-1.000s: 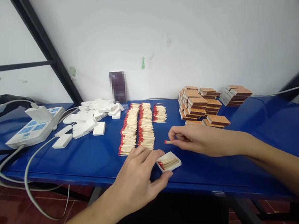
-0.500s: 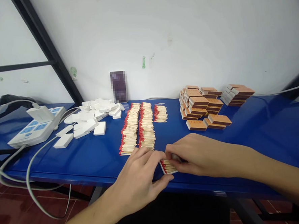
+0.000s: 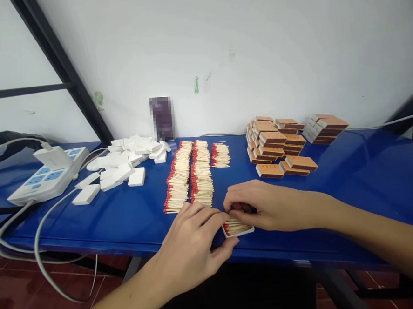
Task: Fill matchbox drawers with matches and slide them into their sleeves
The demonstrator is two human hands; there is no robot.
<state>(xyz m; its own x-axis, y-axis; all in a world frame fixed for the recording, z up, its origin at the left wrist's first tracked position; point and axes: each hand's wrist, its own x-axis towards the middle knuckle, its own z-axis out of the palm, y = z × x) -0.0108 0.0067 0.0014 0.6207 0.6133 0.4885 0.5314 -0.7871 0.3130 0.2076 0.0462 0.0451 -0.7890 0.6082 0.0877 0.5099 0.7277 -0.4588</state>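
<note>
A small white matchbox tray (image 3: 240, 234) lies near the front of the blue tabletop, filled with red-headed matches (image 3: 236, 226). At its left end my left hand (image 3: 198, 243) grips it between thumb and index finger. My right hand (image 3: 262, 207) reaches over the tray's far side, fingers curled and thumb tip against the matches; whatever those fingers pinch is hidden. Just beyond my left hand's fingers are two long rows of loose matches, a left row (image 3: 178, 177) and a right row (image 3: 201, 173). A shorter group of matches (image 3: 221, 155) lies farther back.
Several matchbox sleeves (image 3: 273, 138) are stacked at the back right, with another stack (image 3: 327, 127) beside them. White trays (image 3: 133, 154) are heaped at the back left. A power strip (image 3: 50, 175) with looping cables stands far left. A dark pixelated object (image 3: 162, 119) leans on the wall.
My right hand has shifted slightly up and left over the tray, uncovering more of its near edge and right corner. My left hand stays at the tray's left end.
</note>
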